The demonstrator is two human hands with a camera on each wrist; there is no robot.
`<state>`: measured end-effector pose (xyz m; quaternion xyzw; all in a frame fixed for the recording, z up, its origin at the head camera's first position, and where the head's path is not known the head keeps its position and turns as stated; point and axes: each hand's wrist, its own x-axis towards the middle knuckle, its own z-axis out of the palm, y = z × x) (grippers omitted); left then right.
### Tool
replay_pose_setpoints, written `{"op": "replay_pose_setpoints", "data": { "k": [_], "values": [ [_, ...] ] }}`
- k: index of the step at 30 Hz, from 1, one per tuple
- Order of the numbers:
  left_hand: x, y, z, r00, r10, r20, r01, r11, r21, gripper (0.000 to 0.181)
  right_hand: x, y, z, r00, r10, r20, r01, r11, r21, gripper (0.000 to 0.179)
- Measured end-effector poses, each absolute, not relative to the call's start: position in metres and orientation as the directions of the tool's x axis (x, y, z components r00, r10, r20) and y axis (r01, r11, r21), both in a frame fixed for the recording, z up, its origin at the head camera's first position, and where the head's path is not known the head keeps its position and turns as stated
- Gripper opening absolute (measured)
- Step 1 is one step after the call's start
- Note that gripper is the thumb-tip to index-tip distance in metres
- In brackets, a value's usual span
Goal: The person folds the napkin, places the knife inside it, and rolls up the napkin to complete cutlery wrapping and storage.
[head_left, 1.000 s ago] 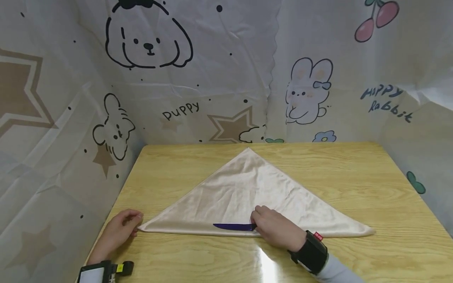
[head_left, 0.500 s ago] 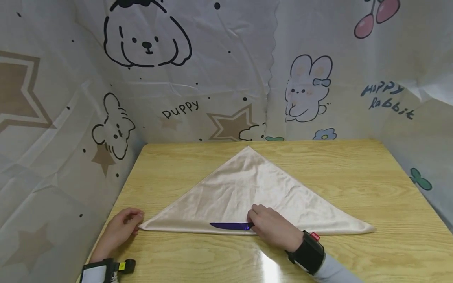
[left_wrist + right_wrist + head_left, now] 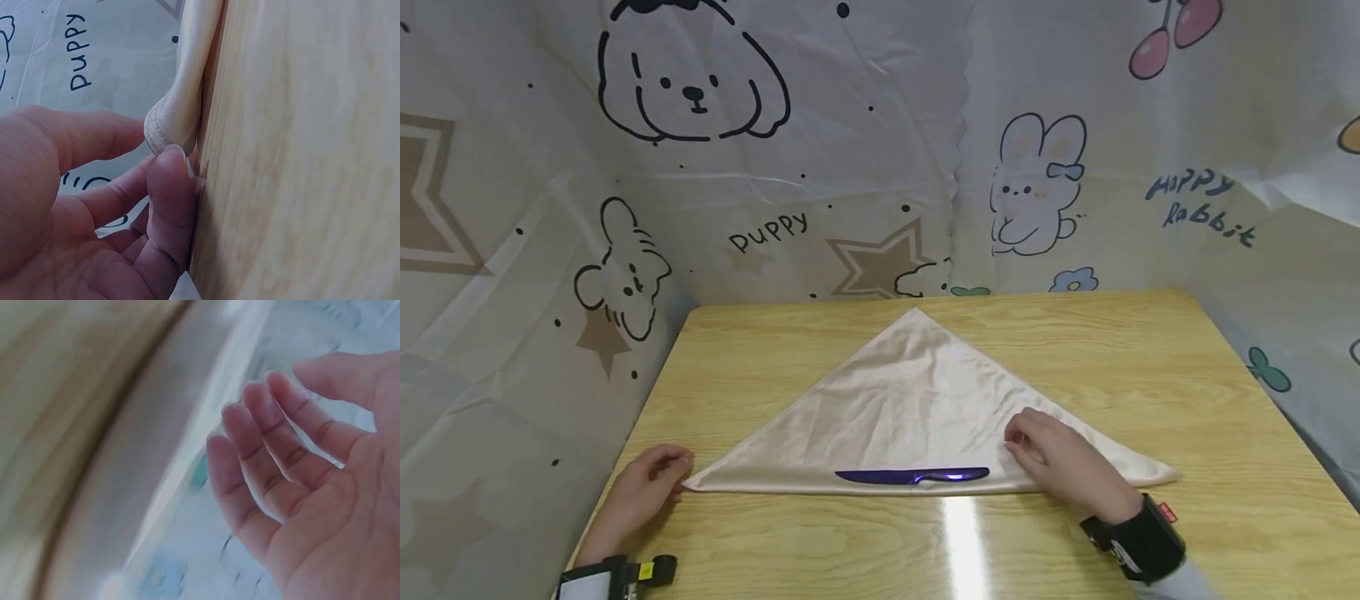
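Note:
A shiny purple-blue knife (image 3: 880,477) lies along the folded near edge of a cream satin cloth (image 3: 910,400), blade pointing left. The cloth is spread as a triangle on the table. My left hand (image 3: 643,492) is at its left corner, and in the left wrist view the thumb and fingertips meet around the hemmed cloth corner (image 3: 174,119). To the right of the knife, my right hand (image 3: 1071,462) is over the right part of the cloth, holding nothing. The right wrist view shows its fingers (image 3: 250,456) loosely bent and apart.
The light wooden table (image 3: 820,550) extends around the cloth on all sides. A white printed fabric backdrop (image 3: 850,150) rises along its back and sides.
My right hand has let go of the knife's handle and moved right, baring the whole knife on the cloth. The left hand stays at the left corner; the head view has shifted slightly.

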<state>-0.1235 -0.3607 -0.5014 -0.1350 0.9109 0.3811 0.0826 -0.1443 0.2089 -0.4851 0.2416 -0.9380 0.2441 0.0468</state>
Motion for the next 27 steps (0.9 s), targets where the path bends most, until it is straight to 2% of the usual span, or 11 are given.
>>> {"op": "replay_pose_setpoints", "data": {
  "k": [5, 11, 14, 18, 23, 27],
  "values": [
    [-0.121, -0.361, -0.501, -0.952, -0.142, -0.272, -0.295, 0.66, 0.691, 0.051, -0.132, 0.276, -0.486, -0.945, -0.278, 0.171, -0.322, 0.881, -0.345, 0.011],
    [-0.121, -0.362, -0.501, -0.954, -0.13, -0.27, -0.285, 0.673, 0.683, 0.055, -0.109, 0.34, -0.482, -0.999, -0.044, -0.016, -0.037, 0.952, -0.303, 0.03],
    [-0.121, -0.364, -0.498, -0.956, -0.116, -0.269, -0.275, 0.673, 0.686, 0.057, -0.104, 0.356, -0.482, -0.991, 0.007, -0.132, 0.054, 0.934, -0.354, 0.039],
    [-0.118, -0.366, -0.494, -0.955, -0.096, -0.282, -0.269, 0.682, 0.68, 0.06, -0.1, 0.363, -0.483, -0.977, 0.015, -0.21, 0.107, 0.896, -0.431, 0.04],
    [-0.114, -0.366, -0.491, -0.956, -0.054, -0.287, -0.23, 0.744, 0.628, 0.053, -0.097, 0.364, -0.486, -0.984, 0.032, -0.177, 0.108, 0.893, -0.437, 0.024],
    [-0.111, -0.365, -0.492, -0.964, -0.025, -0.266, -0.193, 0.753, 0.629, 0.042, -0.096, 0.363, -0.487, -0.984, 0.057, -0.166, 0.126, 0.89, -0.439, 0.021]
  ]
}}
